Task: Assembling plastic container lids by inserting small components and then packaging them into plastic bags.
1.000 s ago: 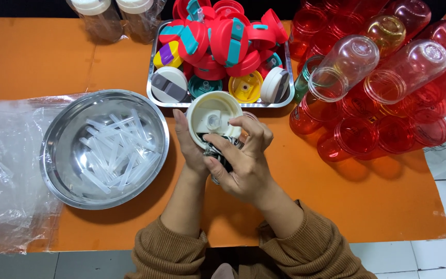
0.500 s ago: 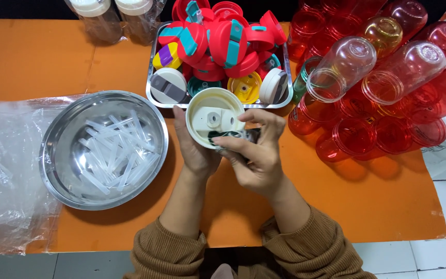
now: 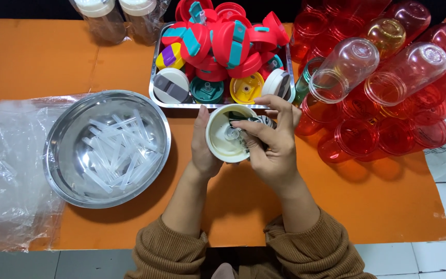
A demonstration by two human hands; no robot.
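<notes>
Left edge: clear plastic bags [image 3: 6,170] are lying crumpled and spilling off the orange table [image 3: 37,57], beside the work but off it. Next, a steel bowl [image 3: 108,148] is sitting just left of the hands, holding loose clear straws [image 3: 117,150], so they're staying corralled and within easy reach. Left hand [image 3: 202,147] is cupping the cream lid [image 3: 228,133] from behind, fingers wrapped on its rim, tilting its inner face up toward the camera, probably for sight of the centre port. Right hand [image 3: 272,142] is closing narrow over the lid's right side, fingertips pinching at something small and dark at the port; can't tell exactly what. Lid is up off the table, just in front of the tray [image 3: 157,77] of mixed red, teal and yellow lids. Far right: red and clear bottles [image 3: 388,98] are lying piled on their sides, mouths facing the person.
</notes>
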